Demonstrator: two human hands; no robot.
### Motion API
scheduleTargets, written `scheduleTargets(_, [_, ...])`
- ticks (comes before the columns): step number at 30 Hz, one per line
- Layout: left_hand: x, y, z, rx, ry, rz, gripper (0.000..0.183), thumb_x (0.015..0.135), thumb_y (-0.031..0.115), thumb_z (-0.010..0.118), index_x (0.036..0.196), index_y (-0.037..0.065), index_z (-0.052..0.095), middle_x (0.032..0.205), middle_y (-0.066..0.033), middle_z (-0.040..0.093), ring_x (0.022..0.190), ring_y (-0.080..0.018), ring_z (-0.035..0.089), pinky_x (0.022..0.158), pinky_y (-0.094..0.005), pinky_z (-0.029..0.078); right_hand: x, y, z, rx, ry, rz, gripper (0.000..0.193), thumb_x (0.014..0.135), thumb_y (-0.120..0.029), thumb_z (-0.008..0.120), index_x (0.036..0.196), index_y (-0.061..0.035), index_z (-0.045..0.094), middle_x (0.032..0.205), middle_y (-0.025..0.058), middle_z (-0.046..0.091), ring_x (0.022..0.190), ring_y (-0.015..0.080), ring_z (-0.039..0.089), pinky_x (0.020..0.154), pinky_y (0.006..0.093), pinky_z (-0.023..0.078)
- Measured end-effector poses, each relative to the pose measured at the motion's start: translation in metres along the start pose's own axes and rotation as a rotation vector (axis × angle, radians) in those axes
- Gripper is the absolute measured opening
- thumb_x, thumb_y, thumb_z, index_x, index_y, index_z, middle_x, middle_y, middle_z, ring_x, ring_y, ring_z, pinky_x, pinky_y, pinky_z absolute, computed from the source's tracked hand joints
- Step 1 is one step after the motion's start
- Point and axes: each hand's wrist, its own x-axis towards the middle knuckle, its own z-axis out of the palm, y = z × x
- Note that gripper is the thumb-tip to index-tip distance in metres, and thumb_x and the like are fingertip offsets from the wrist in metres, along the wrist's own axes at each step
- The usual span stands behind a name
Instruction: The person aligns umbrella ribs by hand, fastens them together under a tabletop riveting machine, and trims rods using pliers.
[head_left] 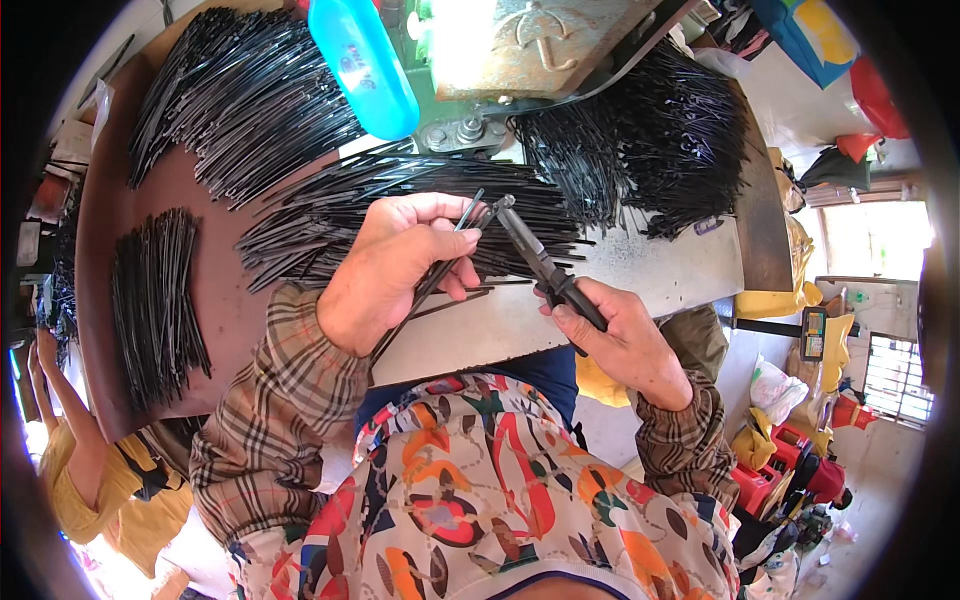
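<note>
My left hand (pixel 385 262) is closed around a few thin black metal rods (pixel 430 282), which slant from its fingertips down toward my lap. Pinched between thumb and forefinger, one rod end sticks up beside the jaws of a pair of pliers (pixel 540 262). Those pliers have dark grips, and my right hand (pixel 625 340) is wrapped around them. The jaws are at the rod's tip; whether they bite on it is too small to tell. Just beyond both hands, a wide heap of similar rods (pixel 330 190) lies across the table.
More bundles of black rods (pixel 160 300) lie at the left, far left and far right (pixel 680 140) of the table (pixel 690 270). A blue plastic bottle-like object (pixel 365 70) and a rusty metal machine (pixel 560 45) stand at the back. Someone in yellow (pixel 85 460) works at the left.
</note>
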Motion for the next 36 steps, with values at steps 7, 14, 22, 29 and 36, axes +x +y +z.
scheduleTargets(7, [0.002,-0.001,-0.002,0.029,-0.017,-0.044,0.029,0.085,0.004,0.060,0.111,-0.009,0.059,0.085,-0.0084,0.063,0.064,-0.0128,0.060,0.055,-0.0244,0.050,0.000,0.005,-0.001,0.006,-0.008,-0.019,0.028,0.094,-0.024,0.062,0.081,-0.0005,0.053,0.060,0.0031,0.041,0.058,0.0112,0.035,0.051,0.0298,0.033])
scheduleTargets(14, [0.004,-0.002,-0.003,0.033,-0.024,-0.071,0.025,0.084,0.002,0.060,0.105,-0.011,0.061,0.086,-0.0105,0.064,0.062,-0.0132,0.060,0.054,-0.0243,0.051,-0.001,0.009,-0.004,-0.095,-0.011,-0.051,0.028,0.093,-0.023,0.063,0.080,-0.0003,0.053,0.061,0.0046,0.043,0.058,0.0124,0.037,0.051,0.0304,0.034])
scheduleTargets(22, [0.008,-0.004,-0.010,0.086,-0.069,-0.111,0.024,0.085,0.005,0.061,0.106,-0.007,0.060,0.081,-0.0060,0.061,0.062,-0.0123,0.059,0.053,-0.0238,0.049,0.000,0.005,-0.002,-0.091,0.006,-0.039,0.023,0.092,-0.020,0.064,0.086,0.0010,0.056,0.065,0.0054,0.046,0.060,0.0127,0.041,0.054,0.0298,0.036])
scheduleTargets(29, [0.006,-0.002,-0.010,0.067,-0.098,-0.186,0.021,0.085,0.003,0.063,0.104,-0.006,0.062,0.077,-0.0051,0.060,0.058,-0.0111,0.058,0.048,-0.0230,0.046,-0.007,-0.001,-0.008,-0.267,-0.006,-0.103,0.018,0.090,-0.012,0.063,0.096,0.0039,0.057,0.078,0.0150,0.053,0.067,0.0270,0.049,0.063,0.0334,0.041])
scheduleTargets(36, [-0.002,-0.015,0.002,0.008,-0.175,-0.122,0.025,0.086,0.002,0.065,0.108,-0.008,0.060,0.077,-0.0050,0.060,0.056,-0.0094,0.057,0.045,-0.0209,0.043,-0.028,0.006,-0.007,-0.147,0.134,0.005,0.018,0.087,-0.012,0.065,0.095,0.0015,0.055,0.077,0.0160,0.056,0.063,0.0336,0.053,0.063,0.0380,0.045])
